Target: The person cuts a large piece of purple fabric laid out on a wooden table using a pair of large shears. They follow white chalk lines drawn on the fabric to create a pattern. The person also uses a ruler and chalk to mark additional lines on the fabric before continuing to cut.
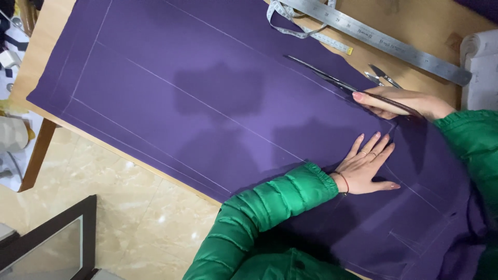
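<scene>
A large purple cloth (pixel 197 88) with white chalk lines lies spread over a wooden table (pixel 46 31). My left hand (pixel 367 167) presses flat on the cloth, fingers apart, in a green puffy sleeve. My right hand (pixel 402 102) grips the handles of long dark scissors (pixel 332 79), whose blades point left along a chalk line at the cloth's far edge. The cloth is cut along that edge behind the blades.
A long metal ruler (pixel 384 39) and a coiled tape measure (pixel 298 26) lie on the table beyond the cloth. Small snips (pixel 383 77) sit near the scissors. White rolled material (pixel 480 67) is at the right. Tiled floor (pixel 129 207) lies below the table's near edge.
</scene>
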